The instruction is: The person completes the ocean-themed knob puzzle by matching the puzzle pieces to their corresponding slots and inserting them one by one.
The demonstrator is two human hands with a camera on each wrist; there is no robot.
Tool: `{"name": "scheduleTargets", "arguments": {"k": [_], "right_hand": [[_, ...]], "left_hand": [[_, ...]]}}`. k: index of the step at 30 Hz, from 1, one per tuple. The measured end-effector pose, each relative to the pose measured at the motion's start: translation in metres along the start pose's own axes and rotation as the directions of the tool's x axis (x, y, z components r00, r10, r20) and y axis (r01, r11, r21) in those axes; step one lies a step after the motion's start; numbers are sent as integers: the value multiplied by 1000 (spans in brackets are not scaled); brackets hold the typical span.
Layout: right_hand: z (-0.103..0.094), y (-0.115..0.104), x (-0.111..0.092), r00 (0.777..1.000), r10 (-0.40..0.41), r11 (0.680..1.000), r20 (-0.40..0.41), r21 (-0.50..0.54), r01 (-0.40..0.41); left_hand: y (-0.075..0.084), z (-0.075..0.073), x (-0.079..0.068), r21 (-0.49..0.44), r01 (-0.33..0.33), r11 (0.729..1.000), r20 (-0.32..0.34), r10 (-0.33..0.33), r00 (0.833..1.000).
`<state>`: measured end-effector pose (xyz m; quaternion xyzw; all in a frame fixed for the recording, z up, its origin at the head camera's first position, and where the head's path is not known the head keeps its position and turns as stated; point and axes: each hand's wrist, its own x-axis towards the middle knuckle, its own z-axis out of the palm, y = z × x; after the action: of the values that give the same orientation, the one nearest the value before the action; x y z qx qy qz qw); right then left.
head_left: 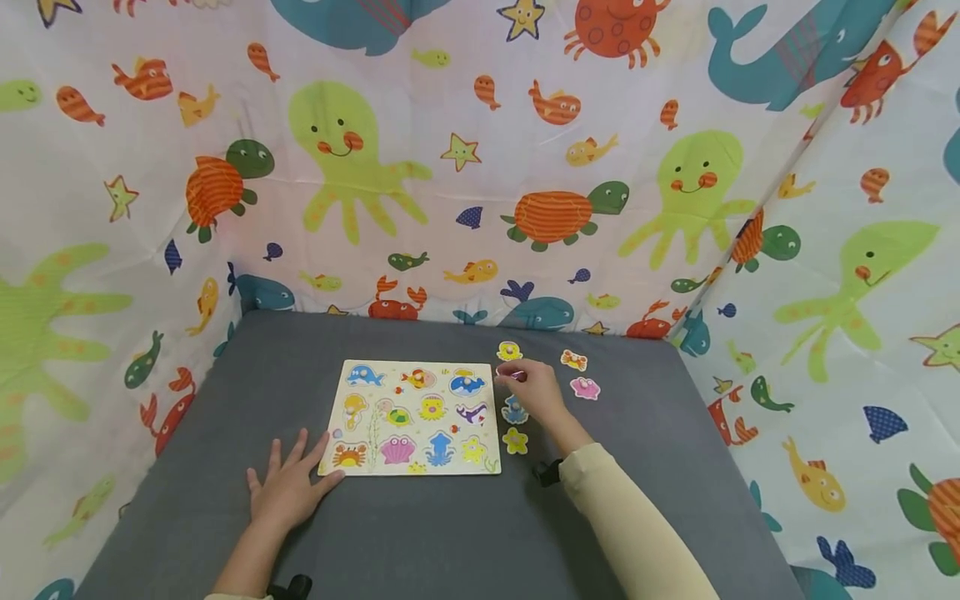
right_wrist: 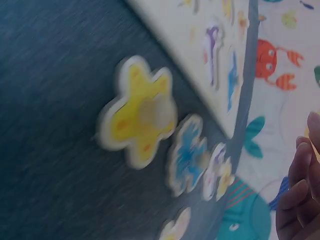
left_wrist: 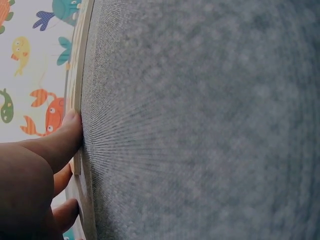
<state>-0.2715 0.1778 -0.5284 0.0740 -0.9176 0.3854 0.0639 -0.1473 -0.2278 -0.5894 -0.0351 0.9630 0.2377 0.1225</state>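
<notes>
A wooden sea-animal puzzle board point(head_left: 450, 461) lies flat on the grey table. My left hand point(head_left: 285, 492) rests at its near left corner, fingers spread, thumb point(left_wrist: 67, 137) touching the edge. My right hand point(head_left: 536, 390) is beyond the board's right edge, over a purple piece point(head_left: 517, 376), fingers bent. In the right wrist view these fingers point(right_wrist: 295, 195) look apart from the purple piece point(right_wrist: 212, 175) on the table; their inner side is partly cut off. A blue squid piece point(head_left: 514, 410) and yellow star piece point(head_left: 515, 441) lie nearer me.
Beyond the right hand lies a yellow octopus piece point(head_left: 508, 351). A crab piece point(head_left: 574, 360) and a pink shell piece point(head_left: 585, 388) are to its right. A curtain point(head_left: 465, 83) printed with sea animals surrounds the table point(head_left: 420, 533) at the back and sides.
</notes>
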Motion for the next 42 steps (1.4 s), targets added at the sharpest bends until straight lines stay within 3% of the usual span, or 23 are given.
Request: {"name": "scheduleTargets", "arguments": {"k": [11, 20, 26, 34, 42], "right_hand": [[-19, 50, -14, 996, 74, 997, -42, -32, -76], [-27, 81, -23, 982, 184, 970, -29, -157, -186], [-28, 85, -30, 974, 222, 955, -40, -192, -226], [-26, 88, -29, 974, 223, 960, -41, -165, -227], [-26, 75, -27, 970, 242, 960, -19, -138, -243]], "left_hand": [[2, 2, -1, -21, 2, 1000, 5, -1, 1000], [1, 0, -1, -12, -1, 1000, 4, 1, 1000], [1, -1, -1, -12, 1, 1000, 3, -1, 1000], [5, -5, -2, -7, 0, 1000, -8, 0, 1000], [4, -2, -1, 5, 14, 1000, 1, -14, 1000]]}}
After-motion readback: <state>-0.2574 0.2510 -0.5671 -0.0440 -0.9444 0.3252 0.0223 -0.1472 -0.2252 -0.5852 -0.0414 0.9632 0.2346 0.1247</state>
